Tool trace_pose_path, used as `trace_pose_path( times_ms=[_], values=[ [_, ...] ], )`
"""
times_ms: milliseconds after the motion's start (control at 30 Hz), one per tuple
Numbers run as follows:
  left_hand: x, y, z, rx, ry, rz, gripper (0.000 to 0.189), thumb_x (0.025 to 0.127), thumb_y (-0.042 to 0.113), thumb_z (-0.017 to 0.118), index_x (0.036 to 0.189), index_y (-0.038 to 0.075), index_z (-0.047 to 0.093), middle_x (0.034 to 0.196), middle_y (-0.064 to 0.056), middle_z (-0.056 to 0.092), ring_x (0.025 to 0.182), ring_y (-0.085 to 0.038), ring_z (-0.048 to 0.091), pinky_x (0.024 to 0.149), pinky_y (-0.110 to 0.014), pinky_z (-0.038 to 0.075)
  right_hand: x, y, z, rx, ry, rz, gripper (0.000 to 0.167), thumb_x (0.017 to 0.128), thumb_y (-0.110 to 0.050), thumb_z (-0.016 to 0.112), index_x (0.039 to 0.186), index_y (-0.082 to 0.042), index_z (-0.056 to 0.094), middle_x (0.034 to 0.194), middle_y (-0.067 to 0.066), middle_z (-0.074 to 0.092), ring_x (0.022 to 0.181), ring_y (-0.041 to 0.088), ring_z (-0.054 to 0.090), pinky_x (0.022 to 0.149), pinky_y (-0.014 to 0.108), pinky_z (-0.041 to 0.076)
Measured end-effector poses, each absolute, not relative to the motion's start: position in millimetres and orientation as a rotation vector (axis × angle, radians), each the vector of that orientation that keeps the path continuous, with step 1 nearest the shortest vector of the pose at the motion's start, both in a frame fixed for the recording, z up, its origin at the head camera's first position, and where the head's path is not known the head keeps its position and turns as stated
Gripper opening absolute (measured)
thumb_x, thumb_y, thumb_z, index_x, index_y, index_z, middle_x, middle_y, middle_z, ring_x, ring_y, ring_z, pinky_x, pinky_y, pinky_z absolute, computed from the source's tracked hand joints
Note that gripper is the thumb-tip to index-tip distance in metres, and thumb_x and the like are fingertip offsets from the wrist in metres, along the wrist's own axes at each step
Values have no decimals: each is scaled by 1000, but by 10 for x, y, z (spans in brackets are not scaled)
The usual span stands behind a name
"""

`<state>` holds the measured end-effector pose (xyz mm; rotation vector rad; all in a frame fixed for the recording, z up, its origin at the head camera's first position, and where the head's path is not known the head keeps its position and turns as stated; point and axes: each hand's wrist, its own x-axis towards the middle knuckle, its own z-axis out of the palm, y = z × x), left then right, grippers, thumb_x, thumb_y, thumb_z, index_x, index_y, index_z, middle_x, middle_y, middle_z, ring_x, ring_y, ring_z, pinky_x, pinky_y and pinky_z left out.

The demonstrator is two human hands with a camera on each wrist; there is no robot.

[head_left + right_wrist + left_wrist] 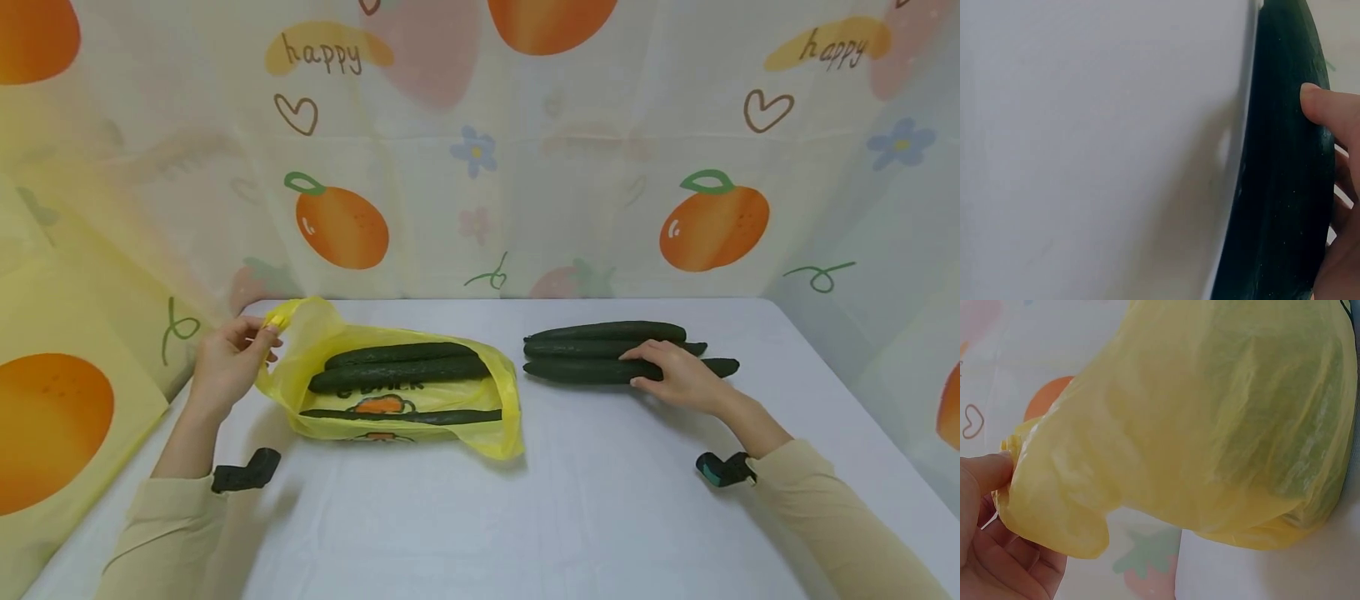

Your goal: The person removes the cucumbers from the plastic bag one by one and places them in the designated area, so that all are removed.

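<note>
My left hand [228, 362] pinches a gathered handle of a yellow plastic bag [420, 335] between thumb and fingers. The bag lies on its side with its upper side agape, and dark green cucumbers [401, 372] show inside it. In the left wrist view the bag [1147, 419] stretches away from the left hand [1007, 531]. On the right, my right hand [678, 377] grips the nearest cucumber [573, 372] of a small group. The right wrist view shows the thumb on top of that cucumber [1282, 156], with the other fingers partly hidden behind it.
Further cucumbers [603, 330] lie side by side just behind the gripped one. A white-covered table [480, 517] carries everything. Behind it hangs a printed fabric backdrop [525, 183], and a yellowish side curtain [135, 292] stands close to the left arm.
</note>
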<state>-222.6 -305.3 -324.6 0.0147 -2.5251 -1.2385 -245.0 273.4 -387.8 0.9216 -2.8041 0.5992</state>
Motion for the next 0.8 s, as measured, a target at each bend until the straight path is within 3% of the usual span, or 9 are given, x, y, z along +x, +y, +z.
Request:
trace_pose_path(
  times_ms=[800],
  values=[
    [-2186,-3077,-3276,3,-2504,-1244,27,93,25,54,96,-2,58,68,24,57,59,0,56,47,-18,46,-2508,2781,-3926,909,-2826,462,33,81,-11,70,112,-7,61,104,9,60,96,30,56,81,48,47]
  ],
)
